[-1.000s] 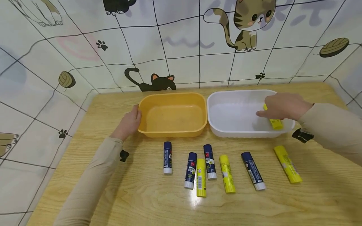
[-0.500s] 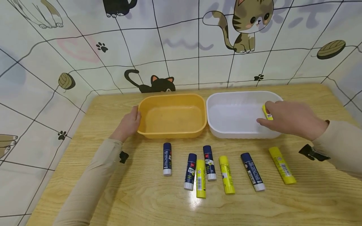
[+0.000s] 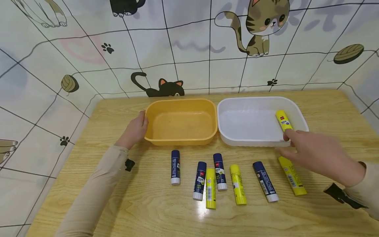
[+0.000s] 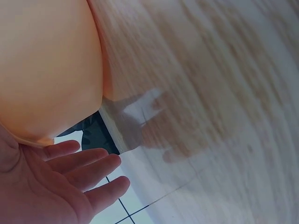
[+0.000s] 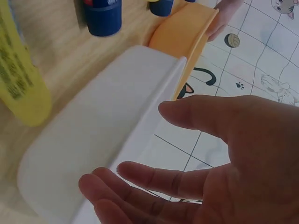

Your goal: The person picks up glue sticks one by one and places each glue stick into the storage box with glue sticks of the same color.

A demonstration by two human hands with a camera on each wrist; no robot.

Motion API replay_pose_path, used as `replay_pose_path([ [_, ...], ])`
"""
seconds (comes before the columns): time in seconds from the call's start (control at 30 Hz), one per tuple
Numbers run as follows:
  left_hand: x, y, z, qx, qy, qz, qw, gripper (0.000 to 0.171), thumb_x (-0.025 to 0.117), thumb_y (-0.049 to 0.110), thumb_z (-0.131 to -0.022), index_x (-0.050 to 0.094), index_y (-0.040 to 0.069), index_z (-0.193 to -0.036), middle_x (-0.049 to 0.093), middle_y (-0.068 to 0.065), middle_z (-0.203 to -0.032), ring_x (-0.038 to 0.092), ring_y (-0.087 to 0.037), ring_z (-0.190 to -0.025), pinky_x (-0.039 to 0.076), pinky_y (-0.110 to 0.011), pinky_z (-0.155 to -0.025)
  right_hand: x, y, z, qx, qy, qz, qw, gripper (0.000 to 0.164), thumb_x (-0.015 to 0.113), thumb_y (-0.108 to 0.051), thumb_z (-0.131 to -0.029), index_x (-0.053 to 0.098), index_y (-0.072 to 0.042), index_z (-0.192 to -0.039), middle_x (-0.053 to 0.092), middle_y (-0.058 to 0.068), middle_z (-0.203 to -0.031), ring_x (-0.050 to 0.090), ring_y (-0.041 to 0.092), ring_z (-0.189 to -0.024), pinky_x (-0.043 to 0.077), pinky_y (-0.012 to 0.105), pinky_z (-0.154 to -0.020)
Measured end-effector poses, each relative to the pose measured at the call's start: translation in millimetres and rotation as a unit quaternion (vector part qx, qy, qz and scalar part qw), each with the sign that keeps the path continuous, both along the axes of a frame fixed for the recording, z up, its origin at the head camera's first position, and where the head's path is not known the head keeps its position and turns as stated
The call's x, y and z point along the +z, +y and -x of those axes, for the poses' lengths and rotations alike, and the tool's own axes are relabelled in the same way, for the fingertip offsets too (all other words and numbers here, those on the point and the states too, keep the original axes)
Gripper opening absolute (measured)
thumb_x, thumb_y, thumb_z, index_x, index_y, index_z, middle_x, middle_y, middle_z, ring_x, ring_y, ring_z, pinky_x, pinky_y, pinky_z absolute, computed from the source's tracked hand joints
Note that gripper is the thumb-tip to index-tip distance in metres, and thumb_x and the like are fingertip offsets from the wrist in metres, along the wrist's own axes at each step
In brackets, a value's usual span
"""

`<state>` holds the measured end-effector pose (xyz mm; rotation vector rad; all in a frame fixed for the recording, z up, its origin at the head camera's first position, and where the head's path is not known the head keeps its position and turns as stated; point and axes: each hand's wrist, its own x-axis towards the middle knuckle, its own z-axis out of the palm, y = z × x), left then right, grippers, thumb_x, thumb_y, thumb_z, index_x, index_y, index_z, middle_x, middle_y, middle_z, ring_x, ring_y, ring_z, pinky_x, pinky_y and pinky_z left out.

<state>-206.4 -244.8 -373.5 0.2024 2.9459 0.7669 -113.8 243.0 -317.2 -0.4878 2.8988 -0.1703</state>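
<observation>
My right hand (image 3: pixel 322 153) is over the front right rim of the white bin (image 3: pixel 247 126), thumb and fingers parted with nothing between them. Inside that bin lies a yellow glue stick (image 3: pixel 283 119), its lower end behind my fingers. Another yellow glue stick (image 3: pixel 293 177) lies on the table just below this hand, its top end close under the thumb. My left hand (image 3: pixel 134 131) rests at the left side of the orange-yellow bin (image 3: pixel 180 126). In the left wrist view its fingers (image 4: pixel 93 175) are loosely extended beside the bin wall (image 4: pixel 51 70).
Blue glue sticks with white ends (image 3: pixel 175 167) and more yellow ones (image 3: pixel 238 184) are scattered on the wooden table (image 3: pixel 142 210) in front of the bins. The two bins stand side by side. Behind them rises a wall (image 3: pixel 192 72) with cat drawings.
My right hand has pulled back from inside the white bin toward the front right, leaving the yellow glue stick lying there. The left hand stays at the orange-yellow bin.
</observation>
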Motion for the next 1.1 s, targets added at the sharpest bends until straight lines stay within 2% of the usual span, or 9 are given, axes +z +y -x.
replay_pose_path([
  [0.1,0.5,0.2,0.8,0.002,-0.004,-0.001,1.0,0.044,0.023,0.018,-0.105,0.027,-0.006,-0.142,0.052,-0.034,-0.121,0.055,-0.041,-0.098,0.041,-0.054,-0.089,-9.9,3.2,-6.4,-0.009,-0.015,0.003,1.0,0.043,0.066,-0.036,-0.089,0.06,0.004,-0.103,0.065,0.01,-0.081,0.049,0.013,-0.053,0.036,0.031,-0.04],
  [0.17,0.6,0.1,1.1,0.005,-0.007,-0.002,1.0,0.045,0.023,0.019,-0.105,0.025,-0.006,-0.143,0.051,-0.034,-0.124,0.055,-0.041,-0.1,0.041,-0.054,-0.09,-18.2,5.8,-10.8,-0.018,-0.022,0.006,1.0,0.043,0.066,-0.036,-0.089,0.059,0.005,-0.101,0.062,0.007,-0.076,0.047,0.013,-0.051,0.037,0.03,-0.041],
  [0.33,1.6,0.1,1.6,0.008,-0.006,-0.002,0.9999,0.049,0.024,0.018,-0.105,0.018,-0.006,-0.147,0.047,-0.038,-0.129,0.054,-0.044,-0.108,0.039,-0.055,-0.095,-38.0,12.0,-22.0,-0.025,-0.016,0.007,1.0,0.04,0.068,-0.033,-0.088,0.053,0.003,-0.094,0.043,-0.001,-0.062,0.04,0.012,-0.047,0.033,0.029,-0.042],
  [0.47,2.4,0.2,2.5,0.006,0.007,0.001,1.0,0.05,0.025,0.017,-0.105,0.016,-0.006,-0.148,0.046,-0.04,-0.128,0.054,-0.047,-0.109,0.038,-0.056,-0.095,-49.2,15.6,-25.9,-0.027,-0.02,0.015,0.999,0.04,0.07,-0.032,-0.086,0.05,0.001,-0.095,0.038,-0.001,-0.061,0.038,0.012,-0.046,0.031,0.028,-0.042],
  [0.9,2.1,-0.3,2.2,0.003,-0.001,0.016,0.9999,0.053,0.024,0.019,-0.105,0.012,-0.003,-0.152,0.042,-0.035,-0.137,0.055,-0.041,-0.108,0.04,-0.054,-0.095,-61.9,21.8,-24.8,-0.055,-0.093,0.027,0.994,0.046,0.071,-0.033,-0.086,0.048,0.005,-0.099,0.043,0.002,-0.067,0.043,0.015,-0.053,0.037,0.03,-0.045],
  [1.1,-0.4,-0.8,2.6,-0.001,-0.008,0.014,0.9999,0.054,0.023,0.02,-0.105,0.011,-0.003,-0.152,0.037,-0.032,-0.143,0.053,-0.04,-0.11,0.038,-0.052,-0.097,-64.4,20.7,-22.5,-0.048,-0.1,0.034,0.993,0.043,0.072,-0.029,-0.086,0.049,0.005,-0.101,0.047,0.002,-0.069,0.045,0.015,-0.055,0.039,0.03,-0.047],
])
